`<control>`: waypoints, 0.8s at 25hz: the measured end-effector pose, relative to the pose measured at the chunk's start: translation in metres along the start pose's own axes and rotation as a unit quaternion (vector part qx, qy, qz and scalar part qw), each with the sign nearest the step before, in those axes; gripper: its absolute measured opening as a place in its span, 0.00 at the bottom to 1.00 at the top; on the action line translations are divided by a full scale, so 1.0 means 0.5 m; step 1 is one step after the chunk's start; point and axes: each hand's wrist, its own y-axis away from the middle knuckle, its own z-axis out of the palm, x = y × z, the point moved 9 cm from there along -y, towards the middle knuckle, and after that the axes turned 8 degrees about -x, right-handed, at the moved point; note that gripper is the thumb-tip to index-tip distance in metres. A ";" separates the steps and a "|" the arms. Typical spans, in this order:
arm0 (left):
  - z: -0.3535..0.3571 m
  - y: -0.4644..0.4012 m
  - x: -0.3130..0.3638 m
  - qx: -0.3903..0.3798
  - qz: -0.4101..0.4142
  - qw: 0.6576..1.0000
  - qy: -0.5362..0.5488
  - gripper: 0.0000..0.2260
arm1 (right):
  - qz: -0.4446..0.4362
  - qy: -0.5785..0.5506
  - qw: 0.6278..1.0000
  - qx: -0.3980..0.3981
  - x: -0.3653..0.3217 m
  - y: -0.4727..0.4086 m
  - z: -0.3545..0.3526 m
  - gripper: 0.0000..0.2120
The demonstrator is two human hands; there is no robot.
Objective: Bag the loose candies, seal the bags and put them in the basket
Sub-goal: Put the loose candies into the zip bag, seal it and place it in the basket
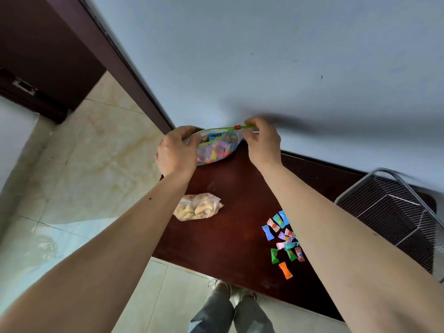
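The candy-filled zip bag (217,147) hangs between both hands, its green zip track running left-right: left hand (176,150) pinches the open end, right hand (262,138) pinches just beyond the red slider (237,127).

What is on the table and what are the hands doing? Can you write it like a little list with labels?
left hand: grips the left end of the candy bag
right hand: pinches the right end of the green zip strip
candy bag: clear, full of colourful candies, held up, top partly open
red slider: on the zip strip, near the right hand
second bag: pale snacks, lying on the table
loose candies: scattered on the table
basket: wire mesh, at the right
table: dark wood
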 end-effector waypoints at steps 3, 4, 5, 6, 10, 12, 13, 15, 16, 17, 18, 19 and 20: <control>-0.001 -0.006 -0.015 -0.021 -0.024 0.999 0.025 0.08 | 0.003 -0.036 0.999 0.024 0.008 0.003 -0.006 0.05; -0.003 -0.008 -0.016 -0.024 -0.023 0.999 0.026 0.07 | -0.001 -0.041 0.999 0.023 0.008 0.005 -0.006 0.04; -0.005 -0.009 -0.015 -0.025 -0.022 0.999 0.026 0.05 | -0.007 -0.043 0.999 0.022 0.005 0.009 -0.007 0.04; -0.007 -0.009 -0.014 -0.025 -0.021 0.999 0.024 0.05 | -0.016 -0.045 0.999 0.021 0.001 0.014 -0.010 0.03; -0.005 0.002 0.010 -0.027 -0.008 0.999 0.020 0.03 | -0.045 -0.044 0.997 0.052 -0.013 0.041 -0.046 0.03; 0.005 0.015 0.029 -0.031 -0.001 0.999 0.026 0.04 | -0.056 -0.037 0.995 0.072 -0.014 0.057 -0.078 0.03; 0.013 0.021 0.039 -0.035 0.003 0.999 0.029 0.03 | -0.060 -0.033 0.995 0.079 -0.012 0.066 -0.094 0.03; 0.042 0.038 0.058 -0.055 0.014 0.998 0.036 0.04 | -0.062 -0.018 0.994 0.093 0.003 0.089 -0.131 0.03; 0.058 0.046 0.066 -0.066 0.020 0.997 0.041 0.04 | -0.059 -0.010 0.993 0.099 0.015 0.102 -0.147 0.04; 0.074 0.056 0.074 -0.076 0.026 0.996 0.045 0.05 | -0.054 -0.004 0.993 0.105 0.030 0.115 -0.164 0.04; 0.091 0.068 0.083 -0.084 0.032 0.995 0.046 0.06 | -0.048 -0.001 0.993 0.112 0.047 0.129 -0.183 0.04; 0.110 0.081 0.092 -0.092 0.039 0.994 0.044 0.06 | -0.041 -0.001 0.992 0.120 0.067 0.142 -0.203 0.04; 0.126 0.092 0.101 -0.098 0.046 0.993 0.042 0.06 | -0.034 -0.001 0.991 0.128 0.085 0.153 -0.220 0.04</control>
